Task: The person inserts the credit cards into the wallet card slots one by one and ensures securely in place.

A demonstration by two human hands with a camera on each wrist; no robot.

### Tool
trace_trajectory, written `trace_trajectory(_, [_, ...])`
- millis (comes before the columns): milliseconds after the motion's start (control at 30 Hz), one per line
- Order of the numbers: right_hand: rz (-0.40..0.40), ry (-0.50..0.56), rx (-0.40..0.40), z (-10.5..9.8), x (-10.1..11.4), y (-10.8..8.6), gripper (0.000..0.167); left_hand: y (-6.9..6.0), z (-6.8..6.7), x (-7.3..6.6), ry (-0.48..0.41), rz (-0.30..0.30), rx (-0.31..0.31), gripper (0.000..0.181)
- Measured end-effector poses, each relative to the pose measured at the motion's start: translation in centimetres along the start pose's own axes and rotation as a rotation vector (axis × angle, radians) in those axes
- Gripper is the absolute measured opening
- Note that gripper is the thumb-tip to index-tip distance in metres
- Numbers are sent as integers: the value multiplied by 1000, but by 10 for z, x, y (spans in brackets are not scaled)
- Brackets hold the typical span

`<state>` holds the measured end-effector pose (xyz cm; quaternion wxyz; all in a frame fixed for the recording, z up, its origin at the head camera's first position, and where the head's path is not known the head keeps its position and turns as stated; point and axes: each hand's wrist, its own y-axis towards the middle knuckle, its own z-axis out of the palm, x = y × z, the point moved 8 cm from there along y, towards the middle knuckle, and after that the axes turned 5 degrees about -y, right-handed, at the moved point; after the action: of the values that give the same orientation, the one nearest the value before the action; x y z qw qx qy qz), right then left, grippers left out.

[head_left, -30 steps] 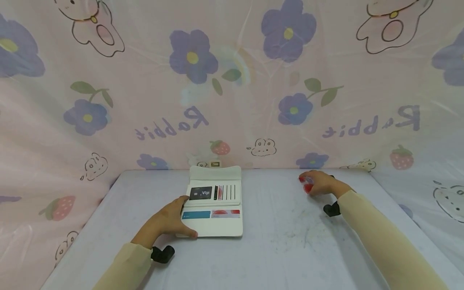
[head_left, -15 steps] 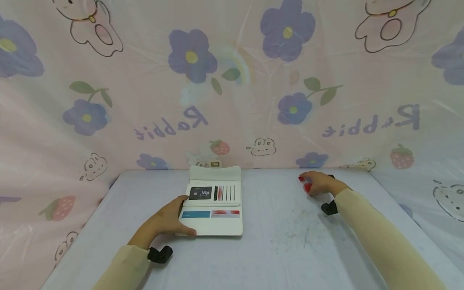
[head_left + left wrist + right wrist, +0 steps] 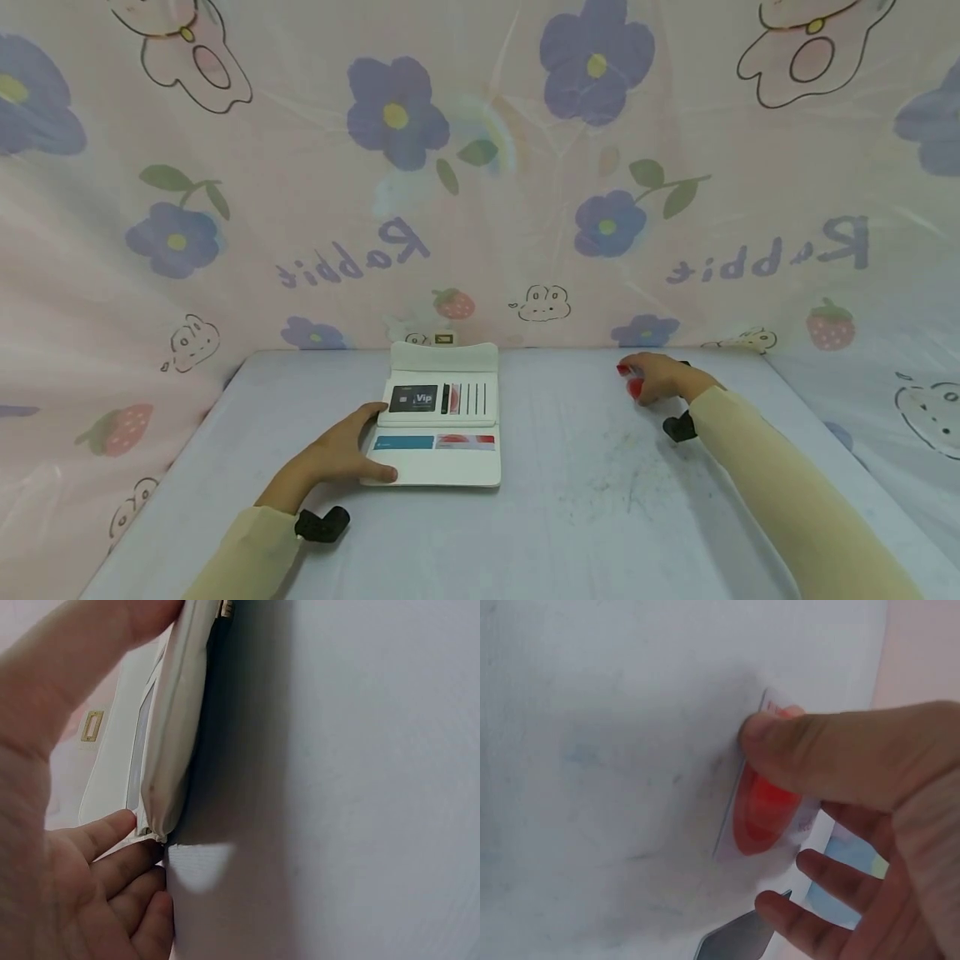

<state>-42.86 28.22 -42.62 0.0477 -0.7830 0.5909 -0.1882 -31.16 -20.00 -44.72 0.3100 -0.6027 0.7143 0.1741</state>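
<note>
Seemingly partway: clasped open wallet [image 3: 442, 473] with cards [image 3: 413, 398] already slotted, below center in left grip [image 3: 337, 450]; pinched red-and-white card [image 3: 763, 814], unslotted, right of center in right grip [image 3: 662, 380].

Rightward of the left fingers [image 3: 131, 866], passage is blocked by the open white wallet [image 3: 450, 468], which is touched by them. To their left, the tabletop [image 3: 555, 433] is left bare. Between the wallet and the right fingers [image 3: 802, 754], a broad way is left open. Farther back, room behind the right fingers is closed off by the printed cloth [image 3: 487, 208]. The gap between thumb and fingers is taken up by a pinched card [image 3: 761, 810]; beside the lower fingertips, a dark flat object [image 3: 739, 934] is met.
</note>
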Motion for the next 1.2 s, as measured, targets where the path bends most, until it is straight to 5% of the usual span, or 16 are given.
trace_trajectory(267, [9, -101, -7, -6, -2, 3, 81, 0, -2, -2, 2, 18, -2, 115])
trace_trajectory(700, [-1, -121, -16, -8, 2, 1, 80, -1, -5, -3, -8, 10, 1, 115])
trace_trajectory(1200, [-34, -14, -83, -9, 2, -2, 77, 1, 0, 0, -17, -1, -9, 116])
